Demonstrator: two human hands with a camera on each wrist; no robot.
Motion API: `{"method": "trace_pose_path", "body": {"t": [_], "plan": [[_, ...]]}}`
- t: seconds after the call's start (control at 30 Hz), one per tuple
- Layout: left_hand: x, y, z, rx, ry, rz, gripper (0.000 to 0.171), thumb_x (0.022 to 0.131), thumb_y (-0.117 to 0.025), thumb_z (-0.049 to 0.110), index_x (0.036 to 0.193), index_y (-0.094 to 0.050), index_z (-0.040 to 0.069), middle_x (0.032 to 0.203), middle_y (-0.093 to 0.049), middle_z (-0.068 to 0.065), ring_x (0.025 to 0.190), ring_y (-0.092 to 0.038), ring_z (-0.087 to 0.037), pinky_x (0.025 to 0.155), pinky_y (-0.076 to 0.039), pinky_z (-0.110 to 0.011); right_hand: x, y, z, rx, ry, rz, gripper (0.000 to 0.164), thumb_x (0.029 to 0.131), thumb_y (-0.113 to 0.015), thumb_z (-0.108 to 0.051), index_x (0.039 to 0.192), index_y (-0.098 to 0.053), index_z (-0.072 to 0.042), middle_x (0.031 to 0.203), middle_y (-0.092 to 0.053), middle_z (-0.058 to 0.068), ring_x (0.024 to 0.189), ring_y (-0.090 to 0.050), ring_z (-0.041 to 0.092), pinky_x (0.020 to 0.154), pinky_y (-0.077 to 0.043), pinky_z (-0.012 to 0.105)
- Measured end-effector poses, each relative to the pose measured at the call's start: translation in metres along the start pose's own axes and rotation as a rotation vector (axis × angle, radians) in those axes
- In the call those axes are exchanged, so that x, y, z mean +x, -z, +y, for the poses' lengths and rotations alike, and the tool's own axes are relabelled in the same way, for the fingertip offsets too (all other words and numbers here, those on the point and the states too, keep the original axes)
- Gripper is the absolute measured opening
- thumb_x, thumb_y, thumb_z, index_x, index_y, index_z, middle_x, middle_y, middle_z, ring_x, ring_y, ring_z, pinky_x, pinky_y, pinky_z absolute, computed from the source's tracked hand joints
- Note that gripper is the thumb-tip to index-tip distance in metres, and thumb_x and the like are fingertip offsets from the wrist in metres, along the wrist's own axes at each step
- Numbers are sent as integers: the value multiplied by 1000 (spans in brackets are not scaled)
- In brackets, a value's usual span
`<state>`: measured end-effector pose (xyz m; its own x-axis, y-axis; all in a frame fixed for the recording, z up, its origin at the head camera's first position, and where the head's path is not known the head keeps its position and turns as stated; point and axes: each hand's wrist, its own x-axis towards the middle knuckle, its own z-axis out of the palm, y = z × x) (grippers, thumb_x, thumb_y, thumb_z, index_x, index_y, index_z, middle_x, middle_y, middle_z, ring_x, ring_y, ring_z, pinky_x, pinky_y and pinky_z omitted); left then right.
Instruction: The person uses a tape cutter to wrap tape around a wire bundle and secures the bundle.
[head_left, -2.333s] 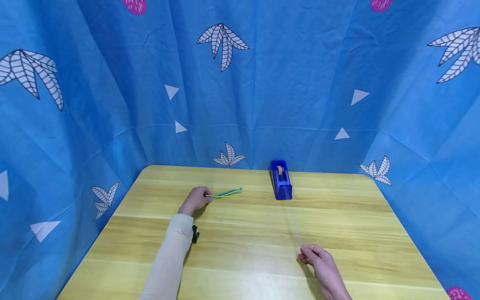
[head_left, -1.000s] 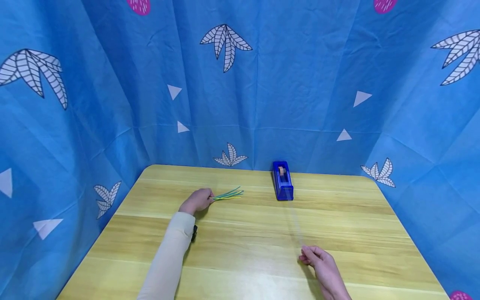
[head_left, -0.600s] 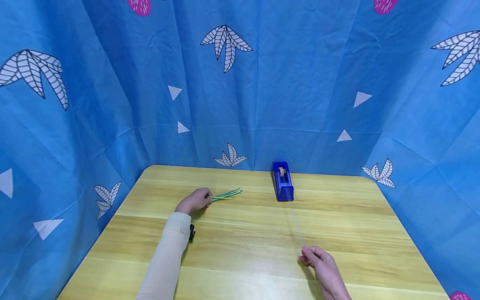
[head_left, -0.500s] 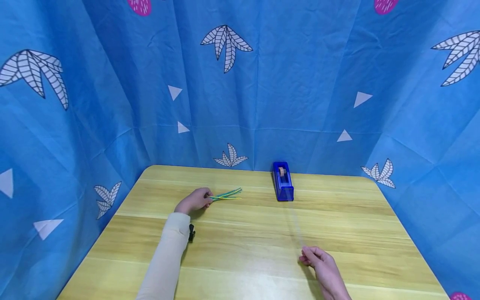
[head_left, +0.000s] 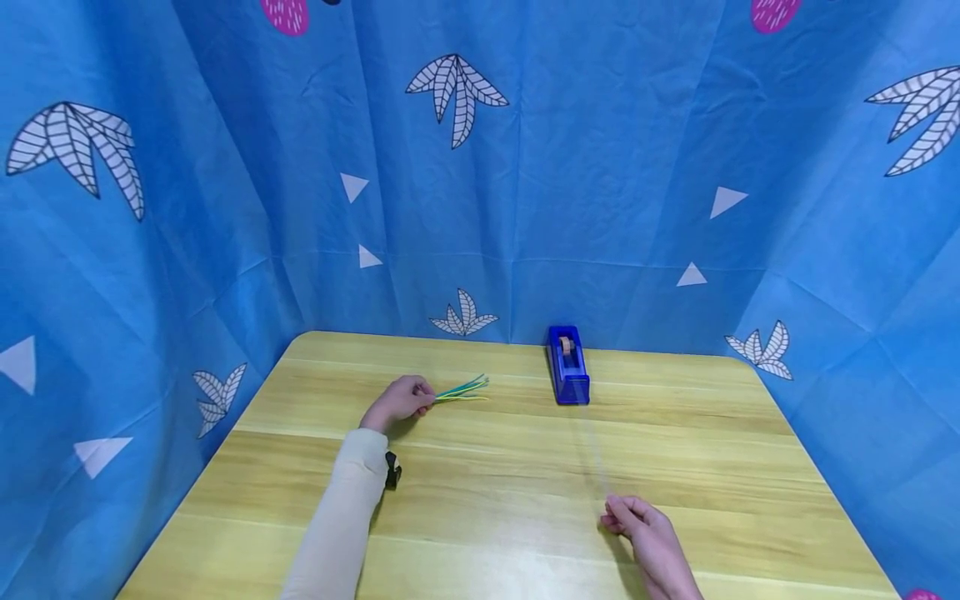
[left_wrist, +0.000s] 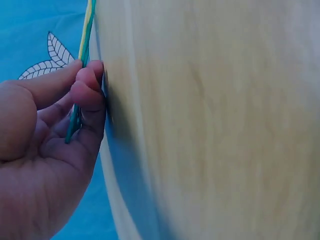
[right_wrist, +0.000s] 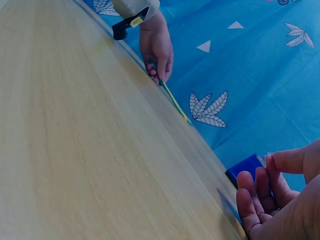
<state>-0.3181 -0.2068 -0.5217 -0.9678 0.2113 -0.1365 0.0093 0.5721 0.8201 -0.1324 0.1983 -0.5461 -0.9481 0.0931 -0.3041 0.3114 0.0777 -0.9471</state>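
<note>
At the table's left back, my left hand (head_left: 402, 401) pinches a small bundle of thin green and yellow strands (head_left: 463, 392) between thumb and fingertips. Their loose ends fan out to the right, low over the tabletop. In the left wrist view the strands (left_wrist: 86, 40) run up from the fingertips, and a short green end shows below, inside the palm. My right hand (head_left: 651, 540), near the front right, pinches the end of a clear strip of tape (head_left: 597, 457). The strip stretches taut back to a blue tape dispenser (head_left: 567, 367), which holds the roll (head_left: 566, 345).
A light wooden table (head_left: 495, 500) lies under both hands. Blue patterned curtain (head_left: 600, 167) hangs close behind it and along both sides. The dispenser stands near the back edge, right of the strands. A black device (head_left: 392, 471) is strapped at my left wrist.
The left hand shifts slightly, and the strands' free ends change how they spread. The right hand keeps its hold on the tape, almost still. The head view tilts a little.
</note>
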Motion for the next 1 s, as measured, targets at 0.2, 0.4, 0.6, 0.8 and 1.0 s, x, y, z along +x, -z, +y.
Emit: {"method": "trace_pose_path", "body": {"t": [0.2, 0.4, 0.6, 0.8, 1.0], "plan": [[3, -1, -9, -158, 1, -62, 20, 107, -50, 2, 117, -59, -12, 96, -67, -17, 77, -54, -16, 66, -46, -23, 0, -1, 0, 2, 11, -2, 27, 105, -60, -21, 106, -65, 6, 94, -70, 4, 89, -65, 16, 83, -52, 24], [4, -1, -10, -193, 18, -59, 24, 108, -53, 8, 119, -58, -12, 96, -67, -13, 77, -53, -15, 66, -45, -23, 0, -1, 0, -3, 16, 0, 28, 105, -60, -21, 107, -66, 6, 93, -70, 5, 87, -66, 16, 83, -52, 23], [4, -3, -10, -244, 36, -73, 24, 109, -45, 5, 124, -55, -12, 98, -65, -12, 78, -50, -16, 66, -43, -23, 1, -1, 0, -1, 15, 0, 28, 105, -60, -21, 106, -66, 6, 93, -70, 5, 87, -66, 16, 83, -52, 23], [6, -7, -11, -232, 30, -43, 23, 109, -50, 10, 118, -57, -11, 99, -64, -12, 82, -51, -17, 72, -43, -25, 1, -1, 0, 0, 15, 0, 27, 105, -59, -20, 106, -66, 6, 93, -70, 5, 88, -66, 16, 83, -52, 23], [9, -10, -12, -256, 27, -17, 18, 108, -52, 8, 114, -57, -9, 98, -62, -12, 84, -51, -18, 75, -44, -26, -1, -2, 0, 4, 22, 7, 27, 105, -59, -19, 106, -65, 7, 93, -70, 6, 88, -66, 17, 83, -52, 24]]}}
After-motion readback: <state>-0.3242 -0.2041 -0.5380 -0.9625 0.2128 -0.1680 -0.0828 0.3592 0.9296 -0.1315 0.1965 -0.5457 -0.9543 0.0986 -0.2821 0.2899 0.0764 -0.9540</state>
